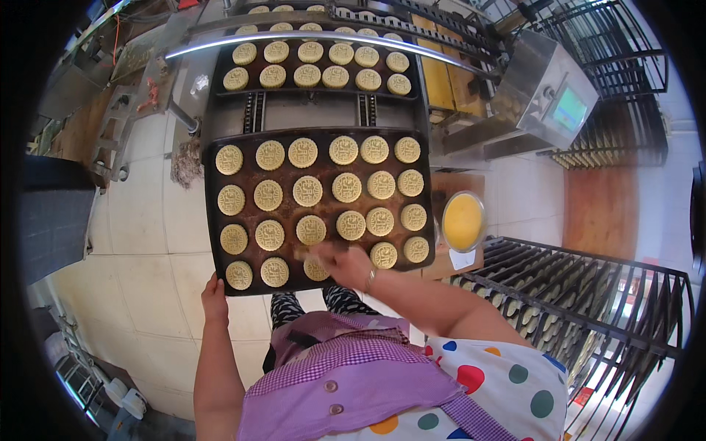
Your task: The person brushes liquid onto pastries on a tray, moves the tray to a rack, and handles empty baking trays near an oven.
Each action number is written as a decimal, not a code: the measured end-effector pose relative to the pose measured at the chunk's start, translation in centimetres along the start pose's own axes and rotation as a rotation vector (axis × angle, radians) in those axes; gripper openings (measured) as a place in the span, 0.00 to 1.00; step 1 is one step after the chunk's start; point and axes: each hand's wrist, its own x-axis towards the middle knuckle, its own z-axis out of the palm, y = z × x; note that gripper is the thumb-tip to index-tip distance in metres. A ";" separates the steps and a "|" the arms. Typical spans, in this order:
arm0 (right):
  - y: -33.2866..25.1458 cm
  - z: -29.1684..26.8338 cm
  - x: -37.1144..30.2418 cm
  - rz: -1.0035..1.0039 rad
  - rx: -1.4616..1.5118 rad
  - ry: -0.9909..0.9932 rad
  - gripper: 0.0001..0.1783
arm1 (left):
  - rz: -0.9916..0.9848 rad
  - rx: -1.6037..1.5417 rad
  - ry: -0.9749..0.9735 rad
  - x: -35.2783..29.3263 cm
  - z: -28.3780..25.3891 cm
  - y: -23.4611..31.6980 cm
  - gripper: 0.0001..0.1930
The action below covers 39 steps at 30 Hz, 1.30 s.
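A dark baking tray (289, 213) lies in front of me, carrying several rows of round, pale-yellow mooncakes (307, 191) with stamped tops and fluted rims. My left hand (215, 300) grips the tray at its near left corner. Over the near row, my right hand (346, 266) is smeared by motion and partly covers a mooncake (316, 270). A small brownish patch shows by its fingertips, too blurred to name. What the right fingers hold, if anything, cannot be made out.
Beyond lies a second tray of mooncakes (307, 76) on a chain conveyor (254, 112), under a metal bar (316, 34). At right are a bowl of yellow liquid (463, 221), a metal control box with a screen (570, 105) and a black rack of loaded trays (588, 294).
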 end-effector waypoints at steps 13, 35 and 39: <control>13.5 -14.7 0.3 0.024 -0.183 0.281 0.17 | -0.005 0.143 0.104 -0.2 0.4 0.5 0.18; 18.6 -16.9 -2.8 0.322 0.253 0.646 0.19 | -0.003 0.223 0.076 0.0 -0.1 0.6 0.18; 13.2 -10.5 -15.4 0.520 0.494 0.664 0.19 | 0.031 0.253 -0.006 0.6 -1.5 -0.3 0.18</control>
